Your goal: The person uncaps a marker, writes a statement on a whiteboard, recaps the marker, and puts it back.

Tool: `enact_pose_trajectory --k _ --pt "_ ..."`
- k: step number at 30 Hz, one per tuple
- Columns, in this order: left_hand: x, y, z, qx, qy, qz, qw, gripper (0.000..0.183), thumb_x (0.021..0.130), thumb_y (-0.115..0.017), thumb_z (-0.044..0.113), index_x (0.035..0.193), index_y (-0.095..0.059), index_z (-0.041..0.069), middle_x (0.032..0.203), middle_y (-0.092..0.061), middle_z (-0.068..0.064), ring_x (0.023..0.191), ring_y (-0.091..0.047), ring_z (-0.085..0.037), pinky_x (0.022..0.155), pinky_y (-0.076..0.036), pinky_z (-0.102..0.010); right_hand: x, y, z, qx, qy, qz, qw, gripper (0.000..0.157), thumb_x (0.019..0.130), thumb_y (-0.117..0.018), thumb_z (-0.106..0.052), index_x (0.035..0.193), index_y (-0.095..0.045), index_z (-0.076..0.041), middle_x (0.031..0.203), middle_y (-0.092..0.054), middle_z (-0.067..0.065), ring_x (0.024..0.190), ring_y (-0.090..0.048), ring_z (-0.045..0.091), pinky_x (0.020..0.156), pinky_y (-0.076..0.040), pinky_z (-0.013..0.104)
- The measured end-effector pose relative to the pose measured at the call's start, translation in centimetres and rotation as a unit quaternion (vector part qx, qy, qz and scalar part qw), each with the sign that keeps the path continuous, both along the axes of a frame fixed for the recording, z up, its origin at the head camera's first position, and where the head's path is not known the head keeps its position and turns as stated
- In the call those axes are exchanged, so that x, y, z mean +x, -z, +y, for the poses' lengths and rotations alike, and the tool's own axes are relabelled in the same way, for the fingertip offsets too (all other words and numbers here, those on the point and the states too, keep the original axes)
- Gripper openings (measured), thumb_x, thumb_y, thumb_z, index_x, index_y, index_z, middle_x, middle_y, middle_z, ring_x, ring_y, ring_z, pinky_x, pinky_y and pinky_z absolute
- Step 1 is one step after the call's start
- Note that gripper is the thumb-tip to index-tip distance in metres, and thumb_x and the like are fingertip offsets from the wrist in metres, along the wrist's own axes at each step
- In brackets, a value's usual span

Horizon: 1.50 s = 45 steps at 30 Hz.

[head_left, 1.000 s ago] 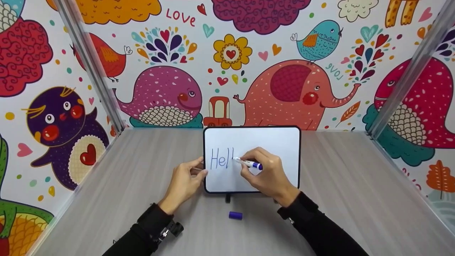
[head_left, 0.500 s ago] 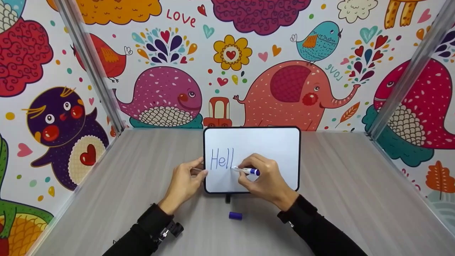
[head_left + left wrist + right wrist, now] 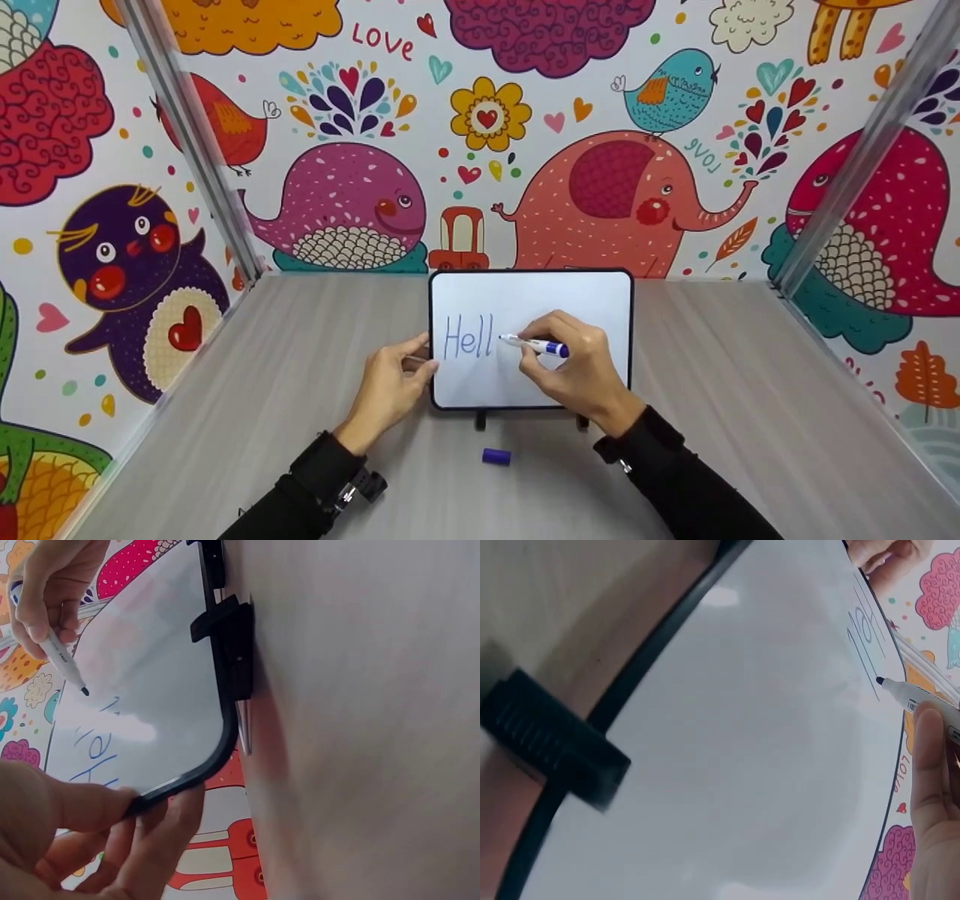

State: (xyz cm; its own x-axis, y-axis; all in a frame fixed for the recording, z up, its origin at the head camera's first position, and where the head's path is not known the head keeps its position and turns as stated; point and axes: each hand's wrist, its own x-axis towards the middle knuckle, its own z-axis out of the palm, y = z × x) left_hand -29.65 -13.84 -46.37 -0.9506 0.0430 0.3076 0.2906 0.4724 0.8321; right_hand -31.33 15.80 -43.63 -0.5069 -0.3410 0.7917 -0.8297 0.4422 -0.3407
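Observation:
A small black-framed whiteboard (image 3: pixel 555 300) stands on the table with "Hell" (image 3: pixel 469 335) written in blue on its left half. My left hand (image 3: pixel 390 386) grips the board's left edge, thumb on the front and fingers behind, as the left wrist view shows. In my right hand (image 3: pixel 577 367) a white marker with a blue end (image 3: pixel 536 345) is pinched between thumb and fingers. Its dark tip points left, just right of the last letter. The right wrist view shows the marker (image 3: pixel 907 695) close over the board's surface. A blue marker cap (image 3: pixel 496 457) lies on the table before the board.
Black stand feet (image 3: pixel 481 420) stick out under the board's lower edge, and a black clip (image 3: pixel 229 637) holds that edge. The grey wood-grain table (image 3: pixel 315 315) is enclosed by walls (image 3: pixel 487 45) with cartoon animal prints and metal corner posts (image 3: pixel 195 142).
The second "l" was drawn downward by the marker. Since then my right hand has moved up and to the right, carrying the marker off the letter. The left hand has stayed put.

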Motion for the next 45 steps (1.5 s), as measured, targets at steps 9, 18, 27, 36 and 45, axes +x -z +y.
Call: enact_pose_trajectory --k 9,18,27,36,45 --pt "-0.1 0.0 0.0 -0.005 0.004 -0.006 1.0 0.047 0.107 -0.077 -0.005 0.153 -0.068 -0.012 0.125 -0.086 -0.025 0.109 -0.086 -0.036 0.09 -0.074 -0.039 0.0 0.1 0.6 0.009 -0.002 0.012 1.0 0.02 0.094 -0.091 0.003 0.11 -0.084 -0.006 0.105 -0.085 0.004 0.097 -0.082 0.014 0.091 -0.071 0.022" --pt "0.0 -0.1 -0.3 -0.001 0.011 -0.012 0.9999 0.043 0.103 -0.08 -0.009 0.145 -0.073 -0.014 0.123 -0.086 -0.026 0.108 -0.086 -0.037 0.094 -0.074 -0.043 -0.3 0.7 0.5 0.014 -0.016 0.018 1.0 0.019 0.095 -0.089 0.003 0.112 -0.084 -0.005 0.107 -0.084 0.005 0.097 -0.082 0.015 0.09 -0.071 0.021" --pt "-0.2 0.1 -0.5 0.019 0.024 -0.026 0.9992 0.041 0.103 -0.08 -0.01 0.144 -0.074 -0.012 0.124 -0.085 -0.025 0.109 -0.086 -0.036 0.094 -0.074 -0.038 -0.1 1.1 0.4 0.023 -0.032 -0.002 0.999 0.02 0.096 -0.089 0.001 0.115 -0.083 -0.005 0.109 -0.083 0.007 0.101 -0.083 0.016 0.093 -0.071 0.021" --pt "-0.5 0.2 -0.6 0.021 0.028 -0.035 0.9988 0.046 0.103 -0.079 -0.011 0.148 -0.071 -0.013 0.125 -0.085 -0.028 0.11 -0.086 -0.039 0.095 -0.073 -0.036 -0.2 1.2 0.4 0.024 -0.034 0.0 0.999 0.021 0.095 -0.089 0.002 0.114 -0.083 -0.005 0.109 -0.084 0.007 0.101 -0.084 0.017 0.092 -0.071 0.023" --pt "-0.3 0.1 -0.7 0.03 0.036 -0.032 0.9984 0.047 0.103 -0.079 -0.01 0.149 -0.069 -0.015 0.128 -0.084 -0.03 0.111 -0.087 -0.039 0.094 -0.074 -0.035 -0.2 1.3 0.4 0.026 -0.032 -0.008 0.999 0.02 0.096 -0.088 0.002 0.114 -0.083 -0.006 0.108 -0.083 0.006 0.101 -0.083 0.016 0.093 -0.07 0.02"
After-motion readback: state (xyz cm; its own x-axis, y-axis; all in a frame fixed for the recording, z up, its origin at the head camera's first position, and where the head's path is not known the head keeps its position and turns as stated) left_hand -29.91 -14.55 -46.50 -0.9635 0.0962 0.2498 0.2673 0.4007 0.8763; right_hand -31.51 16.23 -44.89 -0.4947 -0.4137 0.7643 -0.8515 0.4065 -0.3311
